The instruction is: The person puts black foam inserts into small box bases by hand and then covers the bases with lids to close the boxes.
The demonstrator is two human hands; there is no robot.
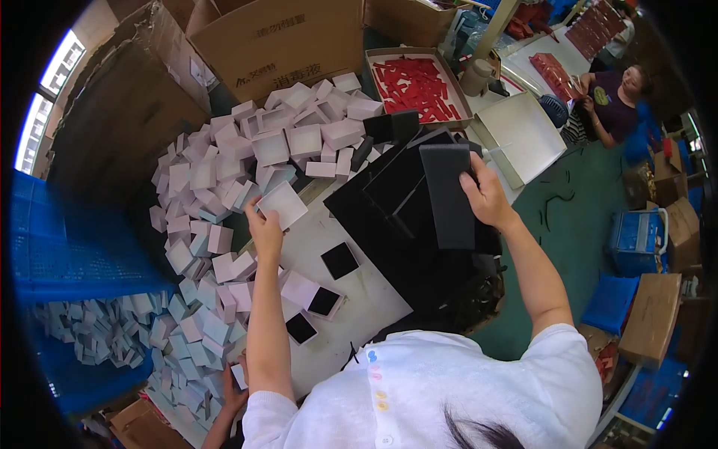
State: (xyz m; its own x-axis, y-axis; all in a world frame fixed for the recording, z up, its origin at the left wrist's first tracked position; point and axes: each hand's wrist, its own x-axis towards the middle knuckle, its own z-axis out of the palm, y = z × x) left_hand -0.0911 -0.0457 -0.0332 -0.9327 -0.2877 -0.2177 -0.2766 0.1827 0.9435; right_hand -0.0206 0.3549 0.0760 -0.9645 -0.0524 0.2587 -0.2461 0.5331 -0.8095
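Observation:
My left hand [267, 226] grips the edge of a small open box [283, 205], pale inside, beside a large heap of pink and light-blue boxes [202, 168]. In my right hand [485, 193] is a long black block [449, 196], held by its right side above black sheets [404, 247]. Between my arms, a black square pad [340, 261] lies on the white table [374, 293]. Nearer to me are a pink box [299, 290] and two more black squares, one of them on a pink box.
A tray of red pieces [419, 88] and an empty shallow box [521, 137] stand at the back. Large cartons [277, 45] rise behind the heap. Another person's hand [234, 389] is at the lower left; a person [617, 101] sits at the upper right.

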